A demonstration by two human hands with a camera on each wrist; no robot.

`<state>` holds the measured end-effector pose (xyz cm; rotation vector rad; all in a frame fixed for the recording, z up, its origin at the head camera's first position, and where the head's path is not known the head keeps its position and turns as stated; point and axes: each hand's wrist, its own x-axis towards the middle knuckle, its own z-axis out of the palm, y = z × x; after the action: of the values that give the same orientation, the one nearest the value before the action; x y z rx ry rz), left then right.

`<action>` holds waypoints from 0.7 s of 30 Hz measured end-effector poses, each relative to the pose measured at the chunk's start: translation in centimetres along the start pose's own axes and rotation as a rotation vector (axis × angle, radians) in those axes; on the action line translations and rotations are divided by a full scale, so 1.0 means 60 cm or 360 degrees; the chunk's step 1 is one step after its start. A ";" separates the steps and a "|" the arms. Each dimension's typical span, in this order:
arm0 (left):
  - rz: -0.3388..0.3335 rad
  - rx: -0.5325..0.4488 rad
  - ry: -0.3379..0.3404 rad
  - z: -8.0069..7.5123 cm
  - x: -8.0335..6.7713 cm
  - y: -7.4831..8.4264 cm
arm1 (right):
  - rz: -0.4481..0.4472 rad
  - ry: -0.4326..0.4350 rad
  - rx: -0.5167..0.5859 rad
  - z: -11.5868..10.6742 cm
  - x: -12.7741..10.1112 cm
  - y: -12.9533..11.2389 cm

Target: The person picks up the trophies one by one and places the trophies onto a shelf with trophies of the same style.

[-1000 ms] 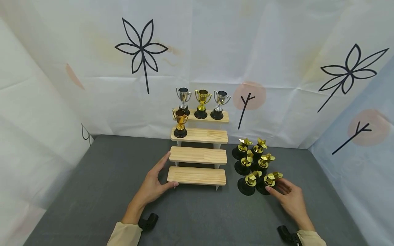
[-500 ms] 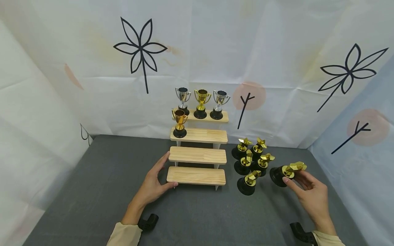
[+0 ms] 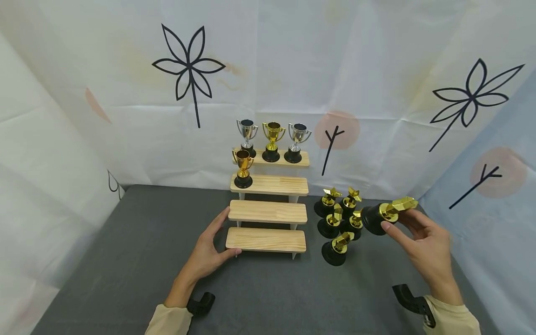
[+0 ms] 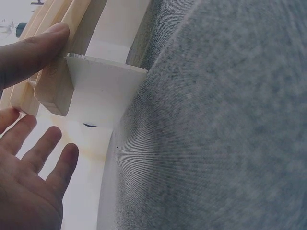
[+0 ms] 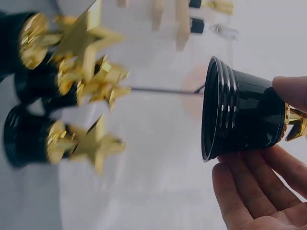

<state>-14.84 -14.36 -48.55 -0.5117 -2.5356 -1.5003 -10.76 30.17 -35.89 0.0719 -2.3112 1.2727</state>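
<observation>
1. Up off the table goes the star trophy [image 3: 387, 215]: one second ago it stood at the front of the group of star trophies, and now the right hand [image 3: 425, 249] holds it in the air, higher than half a second ago.
2. Thumb and fingers [image 5: 249, 203] curl round its black base, and it is tipped on its side with the gold star pointing right.
3. It hangs over the table's right side, just beside the five star trophies [image 3: 340, 218] that stand on the table.
4. The left hand [image 3: 208, 253] has not moved. Its straight fingers rest on the left end of the wooden step stand [image 3: 266, 213], with the thumb on the lowest step.
5. Four cup trophies [image 3: 268, 142] stand on the top two steps, near the back edge.
</observation>
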 end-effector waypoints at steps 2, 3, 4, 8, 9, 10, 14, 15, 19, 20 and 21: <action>0.0001 0.0002 -0.0004 -0.001 -0.001 -0.001 | -0.0070 -0.0052 0.0048 0.013 0.009 -0.010; 0.0003 0.0002 -0.0006 -0.001 -0.001 -0.001 | -0.0101 -0.0080 0.0074 0.021 0.013 -0.015; 0.0006 0.0004 -0.0004 -0.001 -0.001 -0.001 | -0.0127 -0.0108 0.0095 0.028 0.018 -0.019; 0.0018 0.0005 0.0002 -0.002 -0.002 -0.001 | -0.0170 -0.0220 0.0164 0.060 0.036 -0.039; 0.0020 0.0004 0.0004 -0.002 -0.001 -0.002 | -0.0163 -0.0247 0.0173 0.067 0.040 -0.043; 0.0021 0.0003 0.0005 -0.002 -0.001 -0.002 | -0.0157 -0.0270 0.0174 0.075 0.043 -0.047; 0.0026 0.0007 0.0004 -0.001 -0.001 -0.002 | -0.0135 -0.0352 0.0194 0.104 0.055 -0.058; 0.0033 0.0012 0.0007 -0.001 -0.001 -0.002 | -0.0133 -0.0367 0.0200 0.112 0.057 -0.060; 0.0058 0.0014 0.0019 0.000 -0.001 -0.003 | -0.0138 -0.0428 0.0252 0.143 0.065 -0.065; 0.0060 0.0012 0.0020 0.000 -0.001 -0.003 | -0.0135 -0.0445 0.0271 0.151 0.067 -0.065; 0.0062 0.0011 0.0020 0.000 -0.001 -0.003 | -0.0133 -0.0459 0.0282 0.159 0.070 -0.066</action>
<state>-14.83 -14.47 -48.71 -0.5454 -2.5057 -1.4760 -17.13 21.04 -35.15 0.4338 -2.3940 1.5043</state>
